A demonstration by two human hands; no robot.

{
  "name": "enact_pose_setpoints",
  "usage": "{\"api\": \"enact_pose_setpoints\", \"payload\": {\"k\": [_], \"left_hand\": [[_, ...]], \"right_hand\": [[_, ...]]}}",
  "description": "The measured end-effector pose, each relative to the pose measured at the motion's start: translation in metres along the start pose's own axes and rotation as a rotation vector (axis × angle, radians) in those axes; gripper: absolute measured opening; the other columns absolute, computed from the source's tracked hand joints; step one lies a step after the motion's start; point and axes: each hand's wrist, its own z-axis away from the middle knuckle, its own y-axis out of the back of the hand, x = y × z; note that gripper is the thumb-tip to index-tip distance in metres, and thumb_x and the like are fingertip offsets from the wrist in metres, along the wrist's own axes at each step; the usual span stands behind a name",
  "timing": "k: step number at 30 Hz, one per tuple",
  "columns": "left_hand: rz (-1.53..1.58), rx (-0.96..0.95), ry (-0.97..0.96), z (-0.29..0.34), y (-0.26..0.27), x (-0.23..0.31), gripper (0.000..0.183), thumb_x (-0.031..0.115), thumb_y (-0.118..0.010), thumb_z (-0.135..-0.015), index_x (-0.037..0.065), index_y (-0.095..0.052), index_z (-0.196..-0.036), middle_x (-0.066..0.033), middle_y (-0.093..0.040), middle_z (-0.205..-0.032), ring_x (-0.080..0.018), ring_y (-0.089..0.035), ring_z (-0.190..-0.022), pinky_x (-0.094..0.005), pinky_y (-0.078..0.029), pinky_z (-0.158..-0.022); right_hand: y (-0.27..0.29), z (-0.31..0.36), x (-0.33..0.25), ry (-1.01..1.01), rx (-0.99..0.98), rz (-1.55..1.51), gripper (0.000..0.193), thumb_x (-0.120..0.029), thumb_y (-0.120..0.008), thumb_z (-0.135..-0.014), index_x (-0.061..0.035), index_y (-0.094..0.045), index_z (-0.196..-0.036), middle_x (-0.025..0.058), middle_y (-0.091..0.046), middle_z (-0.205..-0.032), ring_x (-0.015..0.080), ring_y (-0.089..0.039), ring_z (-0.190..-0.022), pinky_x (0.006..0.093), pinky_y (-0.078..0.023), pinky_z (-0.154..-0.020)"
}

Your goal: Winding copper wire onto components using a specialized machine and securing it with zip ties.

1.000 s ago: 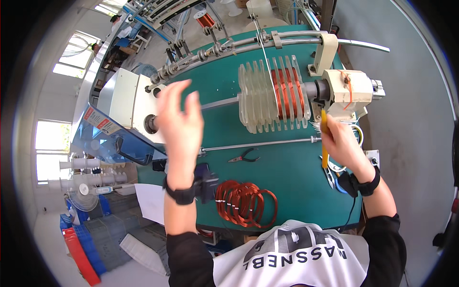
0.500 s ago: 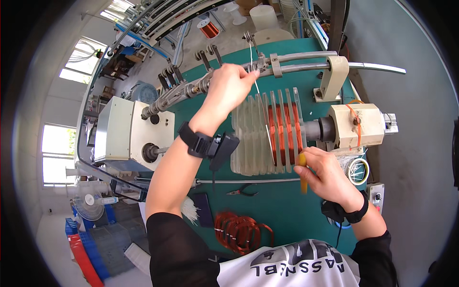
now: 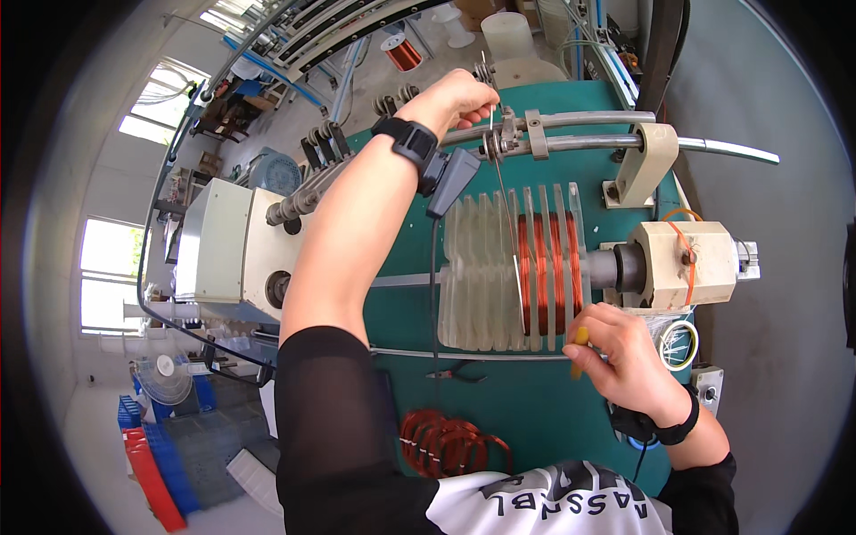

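My left hand [image 3: 465, 96] reaches up to the guide rollers, its fingertips pinched at a thin wire strand [image 3: 508, 207]. That strand runs from the upper roller past the guide pulley [image 3: 496, 143] down to the winding former. The former has several pale translucent plates [image 3: 459, 294] side by side on a horizontal shaft. Copper wire [image 3: 557, 276] fills the slots at its right end. At the lower right of the former, my right hand [image 3: 620, 357] is closed around a yellow tool or handle [image 3: 580, 352]; its far end is hidden.
The cream tailstock [image 3: 678, 267] stands right of the former, the machine housing [image 3: 227, 250] to the left. Pliers [image 3: 456, 372] and finished copper coils [image 3: 446, 443] lie on the green tabletop [image 3: 535, 401]. A tape roll [image 3: 679, 345] sits at right. Steel guide bars [image 3: 588, 143] cross behind.
My left hand has moved up and farther along the strand, toward the upper roller. My right hand stays by the former's lower right with the yellow tool. The view has shifted slightly.
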Motion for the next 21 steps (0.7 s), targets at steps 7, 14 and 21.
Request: {"api": "enact_pose_setpoints", "payload": {"k": [7, 14, 21], "left_hand": [[0.045, -0.074, 0.02, 0.016, -0.003, -0.007, 0.038, 0.042, -0.059, -0.086, 0.004, -0.063, -0.086, -0.0053, -0.062, -0.088, -0.013, -0.06, -0.077, -0.0303, -0.05, -0.058], [0.419, -0.125, 0.084, -0.004, 0.001, -0.006, 0.012, 0.015, -0.06, -0.084, 0.004, -0.062, -0.08, -0.0001, -0.06, -0.069, -0.008, -0.057, -0.062, -0.0229, -0.048, -0.056], [0.802, -0.092, 0.139, -0.058, 0.008, -0.019, 0.01, -0.004, -0.055, -0.076, 0.0, -0.051, -0.085, -0.0161, -0.055, -0.089, -0.0231, -0.058, -0.083, -0.0369, -0.051, -0.074]], "right_hand": [[0.005, 0.005, 0.012, 0.007, 0.005, -0.067, 0.016, -0.005, -0.066, -0.073, 0.0008, -0.051, -0.073, 0.0136, -0.052, -0.071, 0.0335, -0.052, -0.068, 0.0402, -0.042, -0.061], [0.029, 0.002, 0.003, -0.111, -0.038, -0.215, 0.019, -0.009, -0.054, -0.088, 0.0026, -0.052, -0.073, 0.0116, -0.051, -0.073, 0.029, -0.052, -0.067, 0.0365, -0.042, -0.06], [0.117, 0.006, -0.024, -0.14, 0.488, -0.317, 0.014, -0.016, -0.049, -0.093, -0.0025, -0.05, -0.096, 0.0043, -0.051, -0.076, 0.0057, -0.048, -0.051, 0.0152, -0.039, -0.047]]}}
